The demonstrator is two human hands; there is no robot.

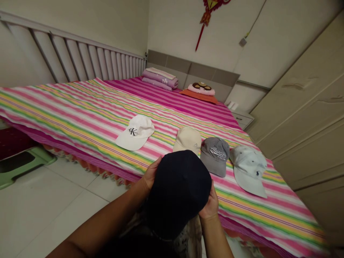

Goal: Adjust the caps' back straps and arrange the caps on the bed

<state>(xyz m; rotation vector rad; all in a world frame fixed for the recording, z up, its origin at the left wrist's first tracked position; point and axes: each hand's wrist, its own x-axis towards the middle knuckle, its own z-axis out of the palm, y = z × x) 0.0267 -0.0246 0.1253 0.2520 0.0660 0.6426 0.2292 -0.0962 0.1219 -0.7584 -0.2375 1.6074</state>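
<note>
Dark cap [184, 179] held between two hands over a striped bed cover [67, 114]

The dark cap is at the lower centre of the frame, its rounded crown facing the camera. The left hand [152, 173] grips its upper-left edge and the right hand [211, 204] its lower-right edge. Both look partly closed on the rim; most of the fingers are hidden behind the fabric, so their exact curl cannot be told. The lower part of the cap is too dark to show clearly where the brim lies.

The cap is probably light and not fragile, with a soft crown that would dent under a firm squeeze and cloth that gives decent grip. The brim is likely stiffer. Opposite edges seem a sound place to hold it, since they spread the crown without crushing it; the brim would also serve as a firm handle.

On the bed cover, a white cap [137, 130] lies left of centre. Right of it, a beige cap [187, 139], a grey cap [215, 156] and a pale cap [248, 166] form a row towards the right.
</note>
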